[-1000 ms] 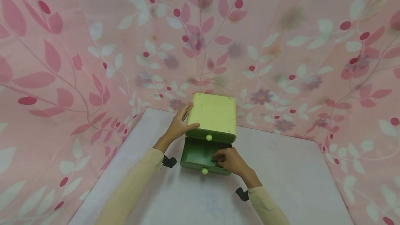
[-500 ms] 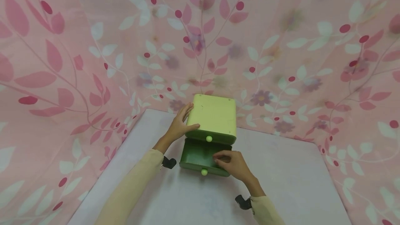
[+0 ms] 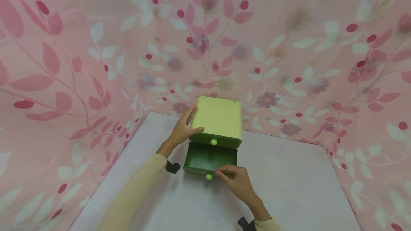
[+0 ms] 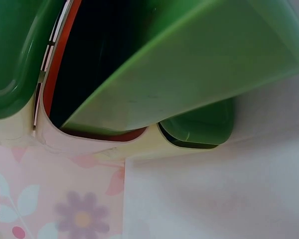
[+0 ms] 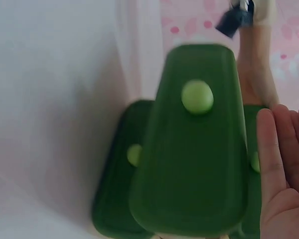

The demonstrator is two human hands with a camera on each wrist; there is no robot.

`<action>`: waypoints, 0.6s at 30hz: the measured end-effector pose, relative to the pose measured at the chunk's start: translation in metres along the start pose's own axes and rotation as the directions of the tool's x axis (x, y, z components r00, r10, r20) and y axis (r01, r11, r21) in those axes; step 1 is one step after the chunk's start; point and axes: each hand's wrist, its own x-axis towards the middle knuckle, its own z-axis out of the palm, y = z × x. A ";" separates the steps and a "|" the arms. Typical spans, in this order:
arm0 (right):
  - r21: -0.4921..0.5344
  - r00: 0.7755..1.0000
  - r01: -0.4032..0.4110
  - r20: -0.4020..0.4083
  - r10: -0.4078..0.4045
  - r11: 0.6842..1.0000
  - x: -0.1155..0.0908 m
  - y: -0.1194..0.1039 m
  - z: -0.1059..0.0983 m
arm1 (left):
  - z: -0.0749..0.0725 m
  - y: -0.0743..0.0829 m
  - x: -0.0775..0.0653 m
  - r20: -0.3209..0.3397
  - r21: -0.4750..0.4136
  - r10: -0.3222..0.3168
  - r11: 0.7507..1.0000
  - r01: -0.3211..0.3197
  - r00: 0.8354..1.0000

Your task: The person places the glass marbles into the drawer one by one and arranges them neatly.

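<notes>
A small cabinet (image 3: 218, 117) with a light yellow-green top stands against the cloth backdrop. Its middle green drawer (image 3: 205, 159) is pulled out, with a round light-green knob (image 5: 197, 97) on its front. My left hand (image 3: 181, 131) rests on the cabinet's left side, fingers along the side and thumb on the top near the front edge. My right hand (image 3: 239, 184) is at the right part of the drawer's front, close to the knob. In the right wrist view its fingers (image 5: 271, 149) look straight beside the drawer front; whether they touch it I cannot tell.
The upper drawer (image 3: 200, 138) and the lower drawer (image 4: 204, 124) are pushed in. All stands on a white tabletop (image 3: 289, 181), with pink floral cloth (image 3: 289, 45) hanging behind and along the sides. Dark camera mounts stick out from both wrists.
My right hand has come out of the drawer, towards me, to its front edge. Its fingers are less curled than a second ago. The left hand, cabinet and drawer have stayed put.
</notes>
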 end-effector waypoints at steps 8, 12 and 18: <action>0.197 0.992 -0.112 0.074 0.099 0.974 -0.022 0.034 0.029 | -0.001 0.026 -0.006 0.024 -0.008 -0.005 1.000 0.005 1.000; 0.272 0.980 -0.193 0.108 0.170 0.943 -0.028 0.040 0.039 | -0.002 0.038 -0.007 0.033 0.007 0.002 1.000 -0.002 0.999; 0.224 0.949 -0.309 0.133 0.285 0.924 -0.034 0.049 0.050 | -0.002 0.040 -0.007 0.035 0.016 -0.004 1.000 0.004 0.999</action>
